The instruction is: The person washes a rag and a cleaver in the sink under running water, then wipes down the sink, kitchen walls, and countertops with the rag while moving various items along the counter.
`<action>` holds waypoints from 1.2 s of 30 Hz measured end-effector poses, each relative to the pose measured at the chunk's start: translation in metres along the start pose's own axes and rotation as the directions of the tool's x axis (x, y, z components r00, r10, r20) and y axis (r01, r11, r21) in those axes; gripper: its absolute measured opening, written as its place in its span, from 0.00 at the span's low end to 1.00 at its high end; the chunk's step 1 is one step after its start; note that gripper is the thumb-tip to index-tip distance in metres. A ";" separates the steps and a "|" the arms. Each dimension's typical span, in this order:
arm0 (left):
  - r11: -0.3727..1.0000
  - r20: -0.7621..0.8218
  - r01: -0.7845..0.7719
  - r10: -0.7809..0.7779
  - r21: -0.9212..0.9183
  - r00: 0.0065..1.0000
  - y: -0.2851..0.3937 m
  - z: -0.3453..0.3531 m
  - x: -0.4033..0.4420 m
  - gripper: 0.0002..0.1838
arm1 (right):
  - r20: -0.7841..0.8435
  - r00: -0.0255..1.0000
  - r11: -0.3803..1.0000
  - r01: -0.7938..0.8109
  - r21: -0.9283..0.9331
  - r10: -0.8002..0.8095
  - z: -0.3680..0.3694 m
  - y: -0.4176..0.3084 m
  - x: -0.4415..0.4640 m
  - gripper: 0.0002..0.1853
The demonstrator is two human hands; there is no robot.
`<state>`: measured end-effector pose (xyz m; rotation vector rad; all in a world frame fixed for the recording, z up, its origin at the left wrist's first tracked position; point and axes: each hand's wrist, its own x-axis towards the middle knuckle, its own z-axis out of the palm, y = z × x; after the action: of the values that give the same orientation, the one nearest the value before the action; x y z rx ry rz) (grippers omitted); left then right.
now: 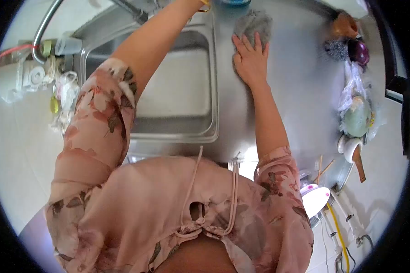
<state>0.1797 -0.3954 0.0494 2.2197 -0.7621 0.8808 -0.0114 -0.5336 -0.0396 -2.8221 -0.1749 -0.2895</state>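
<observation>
My right hand (pixel 252 63) lies on the steel counter (pixel 296 100) with its fingers stretched out and spread, the fingertips pressing on a grey cloth (pixel 255 27). The cloth is crumpled and spreads out beyond the fingers. My left arm (pixel 157 43) reaches across the steel sink (pixel 173 86) to the top edge of the view. The left hand itself is cut off there; only the wrist with a yellow band shows. A blue round object (pixel 234 2) is partly visible at the top, between the left wrist and the cloth.
A curved faucet pipe (pixel 43 29) rises at the upper left. A clear plastic cup (pixel 68 45) and plastic bags (pixel 66 93) stand left of the sink. Along the right wall are a purple onion (pixel 359 51), a bagged green item (pixel 356 120) and a wooden-handled utensil (pixel 359 166).
</observation>
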 end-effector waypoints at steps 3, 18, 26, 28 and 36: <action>0.926 0.153 0.316 -0.289 -0.206 0.945 -0.003 -0.051 -0.087 0.40 | 0.073 0.985 0.984 0.149 0.096 -0.157 0.002 -0.031 -0.037 0.24; 0.599 0.532 0.801 -0.685 0.022 0.498 -0.029 -0.371 -0.385 0.22 | 0.263 0.962 0.968 -0.135 0.211 0.077 0.005 -0.273 -0.221 0.25; 0.762 0.602 0.641 -0.470 -0.092 0.646 -0.070 -0.414 -0.396 0.22 | 0.052 0.942 0.922 0.313 0.227 -0.332 0.043 -0.393 -0.211 0.16; 0.771 0.605 0.628 -0.451 -0.106 0.656 -0.079 -0.424 -0.404 0.22 | 0.156 0.984 0.976 -0.112 0.185 0.083 0.059 -0.322 -0.239 0.14; 0.818 0.674 0.553 -0.320 -0.157 0.665 -0.068 -0.435 -0.425 0.23 | -0.451 0.334 0.319 -0.941 -0.112 0.828 -0.058 -0.116 -0.318 0.13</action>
<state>-0.1986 0.0780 -0.0356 2.2052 -0.5410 -0.2632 -0.3479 -0.4698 -0.0215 -2.5849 1.6831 -0.5098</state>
